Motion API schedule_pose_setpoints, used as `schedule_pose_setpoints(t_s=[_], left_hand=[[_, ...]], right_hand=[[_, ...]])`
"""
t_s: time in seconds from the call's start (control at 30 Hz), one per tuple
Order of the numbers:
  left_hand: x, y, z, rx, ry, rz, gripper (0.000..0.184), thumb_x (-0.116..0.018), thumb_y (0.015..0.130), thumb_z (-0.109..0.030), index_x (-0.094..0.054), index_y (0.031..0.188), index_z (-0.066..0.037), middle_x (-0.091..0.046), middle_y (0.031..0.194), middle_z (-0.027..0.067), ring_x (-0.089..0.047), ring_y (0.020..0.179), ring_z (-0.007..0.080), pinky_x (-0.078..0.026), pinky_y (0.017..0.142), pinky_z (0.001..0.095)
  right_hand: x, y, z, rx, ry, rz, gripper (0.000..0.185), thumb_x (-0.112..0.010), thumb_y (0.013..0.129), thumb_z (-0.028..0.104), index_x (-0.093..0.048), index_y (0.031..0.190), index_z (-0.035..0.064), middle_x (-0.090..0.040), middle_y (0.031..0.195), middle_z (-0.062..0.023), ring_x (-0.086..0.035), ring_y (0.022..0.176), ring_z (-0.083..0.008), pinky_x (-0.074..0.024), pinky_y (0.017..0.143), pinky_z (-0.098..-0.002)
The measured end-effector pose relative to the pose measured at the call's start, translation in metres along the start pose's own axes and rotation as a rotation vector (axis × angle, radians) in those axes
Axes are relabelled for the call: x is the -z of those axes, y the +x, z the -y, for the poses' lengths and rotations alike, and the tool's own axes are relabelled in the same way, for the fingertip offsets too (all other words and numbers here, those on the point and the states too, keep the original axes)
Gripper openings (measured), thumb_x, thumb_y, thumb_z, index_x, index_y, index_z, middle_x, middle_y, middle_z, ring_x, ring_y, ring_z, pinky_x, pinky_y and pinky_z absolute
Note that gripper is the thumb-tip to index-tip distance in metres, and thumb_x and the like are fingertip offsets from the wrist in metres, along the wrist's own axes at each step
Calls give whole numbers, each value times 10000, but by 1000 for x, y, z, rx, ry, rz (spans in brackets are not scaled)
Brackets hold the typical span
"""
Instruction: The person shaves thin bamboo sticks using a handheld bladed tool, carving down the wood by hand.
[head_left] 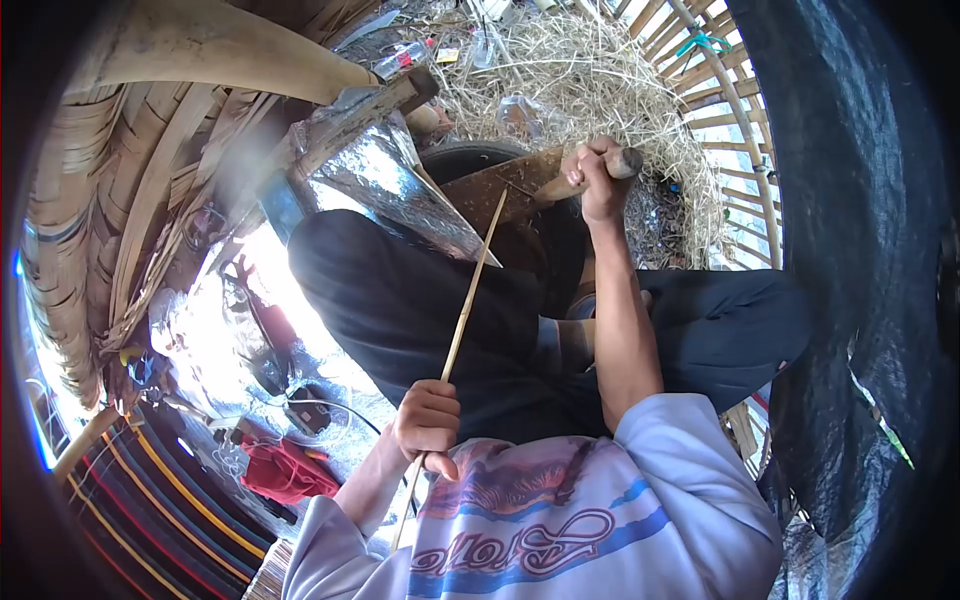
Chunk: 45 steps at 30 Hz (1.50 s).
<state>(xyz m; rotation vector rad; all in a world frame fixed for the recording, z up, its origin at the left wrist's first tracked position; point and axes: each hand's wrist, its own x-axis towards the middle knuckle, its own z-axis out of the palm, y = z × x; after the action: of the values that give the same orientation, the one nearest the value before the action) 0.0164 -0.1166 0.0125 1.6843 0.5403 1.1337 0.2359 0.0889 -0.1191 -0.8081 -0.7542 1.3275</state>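
Observation:
My right hand (598,178) is closed round the wooden handle of a machete (470,195) with a broad, brown-stained blade. The blade points left across the space in front of my knees. My left hand (428,420), low by my shirt, grips a long thin bamboo strip (467,305). That strip slants up over my leg, and its far end meets the blade near the handle; whether the edge cuts into it I cannot tell. Its near end runs down past my left hand along the shirt.
Dry straw-like shavings (560,85) and a plastic bottle (405,58) lie ahead. A thick bamboo pole (230,50) crosses the upper left. A slatted bamboo wall (740,120) and dark plastic sheeting (850,300) stand at right. A red cloth item (287,470) and cables lie at lower left.

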Motion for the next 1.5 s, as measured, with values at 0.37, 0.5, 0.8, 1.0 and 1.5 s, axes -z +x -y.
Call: schedule_pose_setpoints(t_s=[0.37, 0.5, 0.8, 1.0, 1.5], left_hand=[[-4, -1, -1, -24, 3, -67, 545, -565, 889, -426, -309, 516, -122, -324, 452, -6, -330, 361, 153, -217, 413, 307], [-6, -10, 1, -34, 5, -187, 518, -548, 908, -377, -321, 517, -124, -324, 441, -8, -316, 350, 149, -223, 407, 300], [-2, -3, 2, -66, 29, -231, 525, -495, 940, -355, -319, 507, -117, -316, 397, -18, -287, 309, 123, -230, 375, 282], [-10, -5, -1, -54, 22, -204, 520, -500, 936, -338, -327, 501, -112, -337, 407, -16, -305, 314, 127, -247, 381, 285], [-5, -6, 1, -44, 27, -347, 482, -535, 912, -317, -336, 527, -105, -303, 406, -12, -288, 316, 139, -248, 389, 296]], right_hand=[[3, 2, -9, 40, -98, 30, 142, -599, 769, 28, -537, 643, 6, -535, 528, -50, -507, 477, -87, -392, 453, -235], [-4, 4, 21, 127, 92, 24, 130, -577, 793, 40, -514, 680, 44, -535, 563, -39, -506, 477, -99, -401, 449, -247], [-4, -2, 4, 67, -116, 33, 154, -581, 778, 30, -521, 637, 12, -513, 537, -37, -508, 479, -95, -400, 458, -243], [-5, -12, -14, 102, -126, 38, 160, -578, 780, 28, -518, 632, 22, -515, 539, -32, -485, 473, -90, -390, 459, -239], [-4, -9, -7, 60, -122, 16, 211, -591, 777, 23, -525, 576, 19, -531, 553, -29, -494, 477, -79, -386, 455, -238]])
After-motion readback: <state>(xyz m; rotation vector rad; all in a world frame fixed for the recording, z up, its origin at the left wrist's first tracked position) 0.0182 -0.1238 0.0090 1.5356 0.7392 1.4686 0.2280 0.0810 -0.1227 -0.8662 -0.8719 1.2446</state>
